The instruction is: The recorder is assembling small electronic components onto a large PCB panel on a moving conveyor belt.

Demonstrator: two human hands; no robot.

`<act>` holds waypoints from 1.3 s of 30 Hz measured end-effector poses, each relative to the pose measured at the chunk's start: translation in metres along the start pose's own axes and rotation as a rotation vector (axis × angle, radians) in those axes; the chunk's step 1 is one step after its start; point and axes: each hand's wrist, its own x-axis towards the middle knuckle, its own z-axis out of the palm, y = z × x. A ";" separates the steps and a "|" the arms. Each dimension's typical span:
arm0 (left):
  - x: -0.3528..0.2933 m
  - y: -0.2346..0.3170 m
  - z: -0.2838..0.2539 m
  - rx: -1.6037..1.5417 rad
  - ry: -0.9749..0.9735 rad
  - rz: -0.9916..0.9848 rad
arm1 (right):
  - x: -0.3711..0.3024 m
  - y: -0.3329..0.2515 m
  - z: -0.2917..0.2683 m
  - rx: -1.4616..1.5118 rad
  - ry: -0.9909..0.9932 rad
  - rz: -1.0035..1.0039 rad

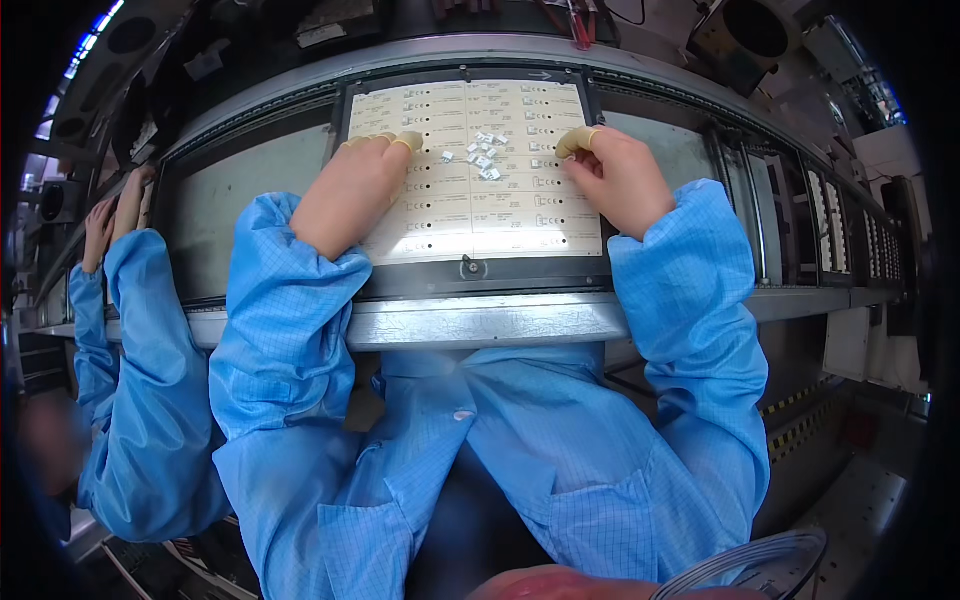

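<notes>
Left hand (362,185) and right hand (618,175), fingers curled, grip unclear, flank silvery pieces (484,161) on a cream panel (440,217) with tiny printed rows (548,184); black frame (420,284) around it; co-worker's sleeve (155,400) at left.

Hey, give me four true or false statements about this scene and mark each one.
1. Small silvery pieces lie on the printed panel, between the person's left hand and right hand. True.
2. The person's sleeves are white. False: the sleeves are blue.
3. Pale yellow finger cots show on both of the person's hands. True.
4. A co-worker's hands rest on the printed panel. False: the co-worker's hands are at the far left, away from it.
</notes>
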 end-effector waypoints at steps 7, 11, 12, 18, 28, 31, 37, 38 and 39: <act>0.001 -0.001 0.002 -0.151 0.052 0.055 | -0.007 -0.009 -0.001 0.130 0.058 0.074; 0.008 0.006 -0.003 -0.135 0.117 0.050 | -0.009 -0.016 -0.004 0.101 0.004 0.106; 0.010 0.011 -0.002 -0.134 0.119 0.051 | -0.012 -0.016 -0.002 0.100 0.005 0.105; 0.034 0.027 0.011 -0.360 0.015 -0.162 | -0.018 -0.009 0.015 0.040 0.044 -0.167; 0.036 0.022 0.012 -0.292 -0.039 -0.163 | -0.016 -0.018 0.022 0.001 0.033 -0.155; 0.031 0.020 0.007 -0.319 -0.039 -0.124 | -0.015 -0.020 0.020 -0.032 0.007 -0.150; 0.031 0.021 0.006 -0.328 -0.051 -0.099 | -0.016 -0.015 0.025 -0.164 0.002 -0.202; 0.031 0.023 0.005 -0.329 -0.051 -0.096 | -0.016 -0.013 0.026 -0.194 0.031 -0.239; 0.031 0.022 0.005 -0.328 -0.049 -0.097 | -0.015 -0.014 0.024 -0.195 0.032 -0.240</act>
